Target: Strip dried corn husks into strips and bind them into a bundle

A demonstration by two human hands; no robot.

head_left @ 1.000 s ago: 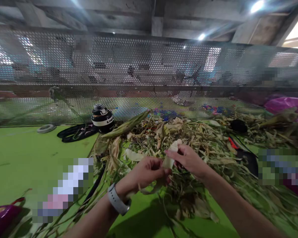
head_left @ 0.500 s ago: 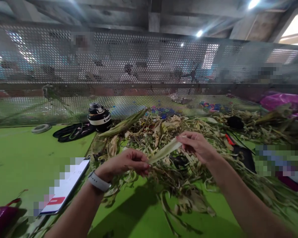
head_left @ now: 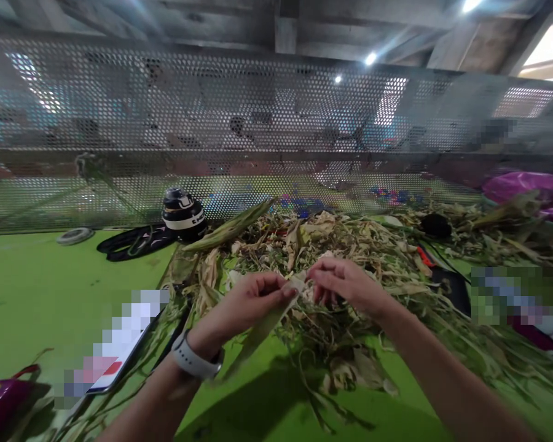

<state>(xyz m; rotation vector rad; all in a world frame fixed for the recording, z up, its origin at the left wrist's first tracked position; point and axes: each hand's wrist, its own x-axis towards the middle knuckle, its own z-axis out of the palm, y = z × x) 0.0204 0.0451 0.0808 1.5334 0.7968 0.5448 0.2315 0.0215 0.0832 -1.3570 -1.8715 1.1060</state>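
A pale husk strip [head_left: 262, 325] hangs down and to the left from my left hand [head_left: 253, 302], whose thumb and fingers pinch it near its upper end. Just to the right is my right hand [head_left: 345, 283], its thumb and forefinger closed by the tip of the strip; what lies between them is too small to make out. Both hands are over a heap of dry husks [head_left: 364, 245] on the green table [head_left: 253, 405]. A white watch band [head_left: 196, 361] is round my left wrist.
A perforated metal screen [head_left: 258, 123] stands behind the heap. On the left are a black jar [head_left: 183, 216], a black strap [head_left: 133, 242], a grey ring [head_left: 75, 236] and a phone [head_left: 129, 344]. A black pouch [head_left: 450, 288] and purple plastic [head_left: 525, 190] are at the right.
My left hand has moved up and right, my right hand left and down, so they are closer together. The strip, earlier stretched between both, now hangs from my left hand.
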